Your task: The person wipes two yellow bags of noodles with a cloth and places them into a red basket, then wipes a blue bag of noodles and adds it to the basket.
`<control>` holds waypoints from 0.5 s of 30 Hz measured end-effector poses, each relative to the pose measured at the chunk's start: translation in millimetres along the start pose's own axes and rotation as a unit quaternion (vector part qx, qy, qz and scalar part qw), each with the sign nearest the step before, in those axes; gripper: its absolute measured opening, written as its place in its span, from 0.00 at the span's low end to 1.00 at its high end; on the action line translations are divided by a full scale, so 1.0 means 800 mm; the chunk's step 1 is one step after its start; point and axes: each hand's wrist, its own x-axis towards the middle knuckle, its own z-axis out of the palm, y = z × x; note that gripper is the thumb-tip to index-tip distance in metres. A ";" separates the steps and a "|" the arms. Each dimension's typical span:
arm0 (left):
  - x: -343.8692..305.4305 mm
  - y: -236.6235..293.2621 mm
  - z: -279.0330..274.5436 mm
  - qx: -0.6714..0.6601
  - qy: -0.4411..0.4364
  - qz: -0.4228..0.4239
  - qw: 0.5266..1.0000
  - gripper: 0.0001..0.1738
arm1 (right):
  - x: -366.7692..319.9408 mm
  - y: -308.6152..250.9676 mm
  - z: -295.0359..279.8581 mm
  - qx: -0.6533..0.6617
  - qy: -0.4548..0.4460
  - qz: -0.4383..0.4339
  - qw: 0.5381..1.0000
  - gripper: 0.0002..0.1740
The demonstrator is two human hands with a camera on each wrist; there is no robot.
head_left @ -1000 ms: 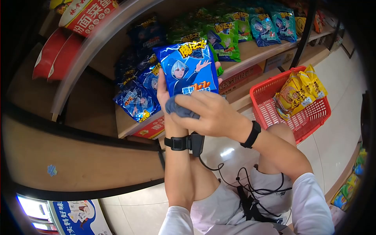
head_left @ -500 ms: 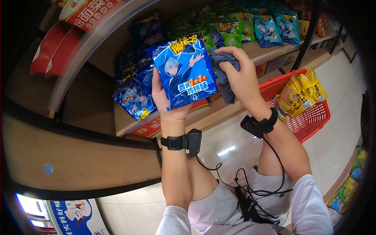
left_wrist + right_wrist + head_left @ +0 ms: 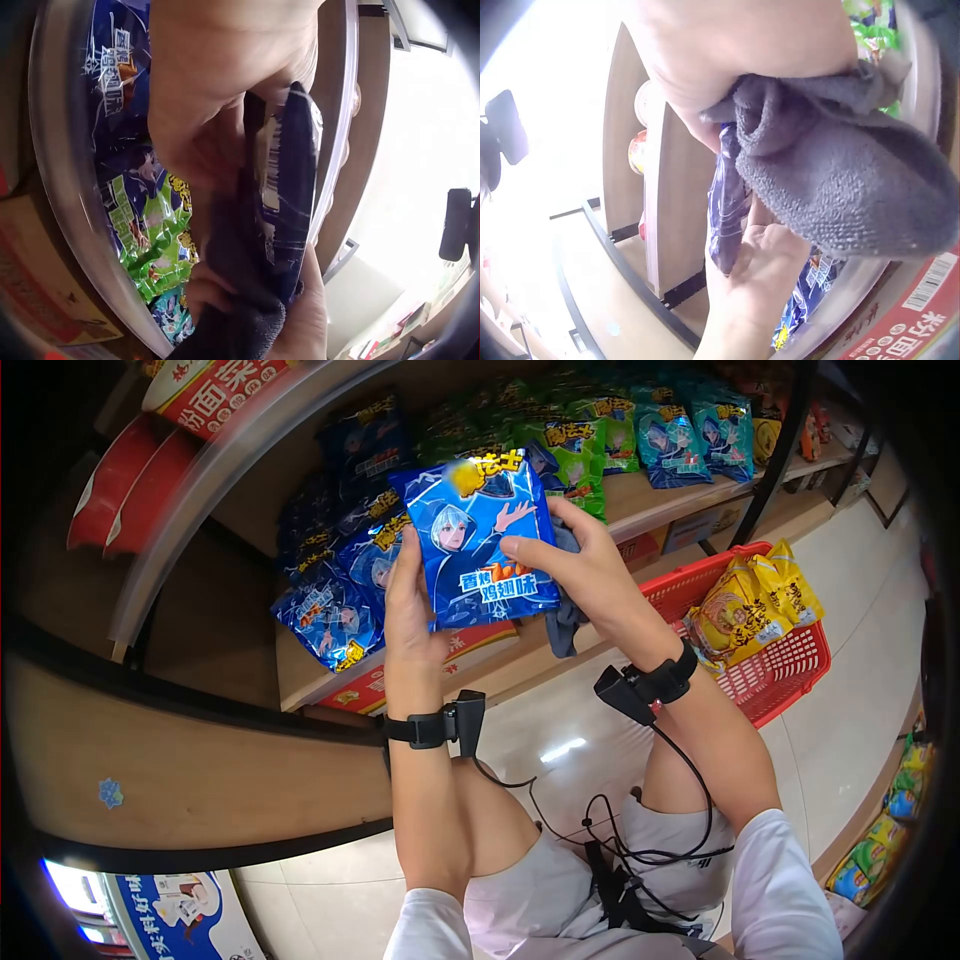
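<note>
A blue snack bag point(image 3: 462, 565) faces me upright in the head view, in front of the shelf. My left hand point(image 3: 412, 605) grips it from the left, thumb along that edge and fingers behind. On the other side my right hand point(image 3: 598, 575) pinches the bag, its thumb flat on the printed front. Bunched in that same hand is a grey cloth point(image 3: 847, 180), which lies against the bag's back and hangs down in the right wrist view. In the left wrist view the bag point(image 3: 292, 180) shows edge-on, with the cloth point(image 3: 247, 300) behind it.
More blue bags point(image 3: 330, 615) lie on the shelf point(image 3: 300, 685) behind, with green bags point(image 3: 575, 445) and teal bags point(image 3: 670, 445) farther right. A red basket point(image 3: 690, 575) holding yellow packs point(image 3: 750, 605) stands on the floor. Black cables point(image 3: 640, 850) hang from the wrist straps.
My right hand first moved off the bag's lower front to its right side with the cloth, then took hold there, thumb in front. The left hand keeps holding the bag.
</note>
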 end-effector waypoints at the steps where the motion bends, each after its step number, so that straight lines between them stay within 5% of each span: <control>1: 0.006 -0.004 -0.007 0.028 0.004 0.020 0.999 0.28 | 0.001 0.002 -0.001 -0.010 0.015 -0.028 0.999 0.28; 4: 0.012 -0.007 -0.001 0.126 0.019 0.182 0.975 0.26 | 0.004 0.014 0.000 -0.061 0.086 -0.097 0.990 0.26; 7: -0.005 0.001 0.032 0.264 0.037 0.291 0.919 0.30 | 0.002 0.015 0.004 -0.302 0.191 -0.275 0.893 0.24; 9: -0.013 -0.003 0.052 0.315 0.004 0.331 0.890 0.33 | -0.008 0.008 0.013 -0.314 0.197 -0.301 0.879 0.22; 12: -0.045 -0.010 0.102 0.242 -0.026 0.270 0.932 0.32 | -0.017 0.009 0.025 -0.312 0.178 -0.326 0.874 0.23; 15: -0.014 -0.024 0.068 0.149 -0.065 0.204 0.965 0.36 | -0.026 0.016 0.035 -0.300 0.134 -0.341 0.881 0.24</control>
